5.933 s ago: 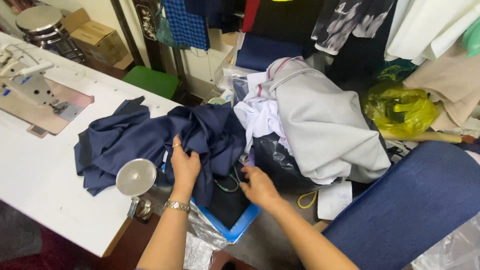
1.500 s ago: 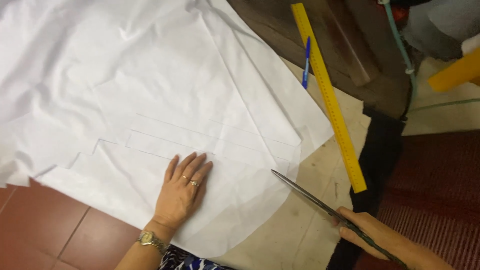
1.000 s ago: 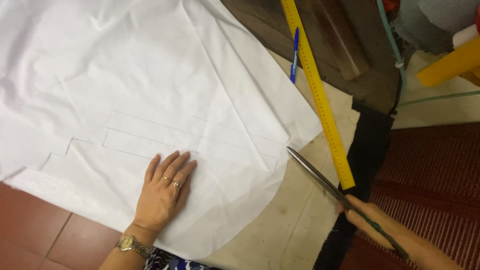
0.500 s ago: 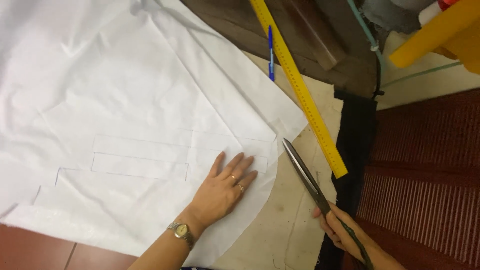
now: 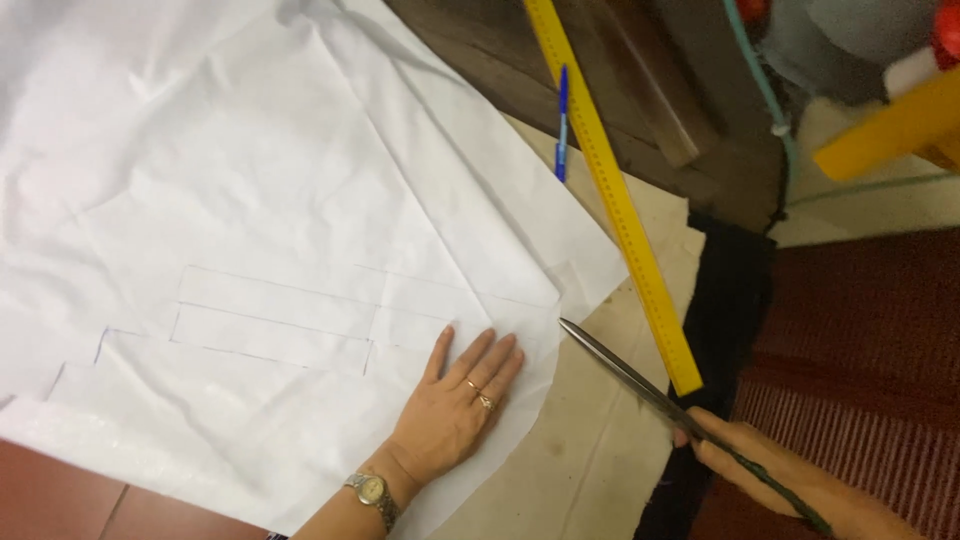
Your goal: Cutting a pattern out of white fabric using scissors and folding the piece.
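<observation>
Now pressing flat on the white paper sheet (image 5: 300, 200), near its lower right edge, with the left hand (image 5: 455, 405): fingers released and spread, palm down, grasping nothing. Wearing two rings (image 5: 480, 395) and a wristwatch (image 5: 372, 490).

Holding long scissors (image 5: 625, 375) in the right hand (image 5: 770, 470), fingers clenched around the dark green handles at the lower right. Pointing the blade tip at the sheet's right edge, just beside the left fingertips, touching or nearly touching the paper; hard to tell which. Blades apparently lying close together, with no slit visible in the paper.

Judged as the moment of bringing the scissors to the edge while keeping the sheet steady. Calls for a flat, unmoving sheet under the palm and for fingers kept clear of the blades.

Lying wide over the pale floor (image 5: 590, 460) and over red tiles (image 5: 60, 490) at the lower left, and filling most of the view. Looking thin, creased and a little wavy. Marked with faint drawn lines (image 5: 280, 320) in long narrow rectangles with small steps.

Beside the sheet's right edge: a yellow ruler (image 5: 610, 190) lying diagonally, a blue pen (image 5: 562, 125) just left of it, a black cloth strip (image 5: 725, 330) to its right.
</observation>
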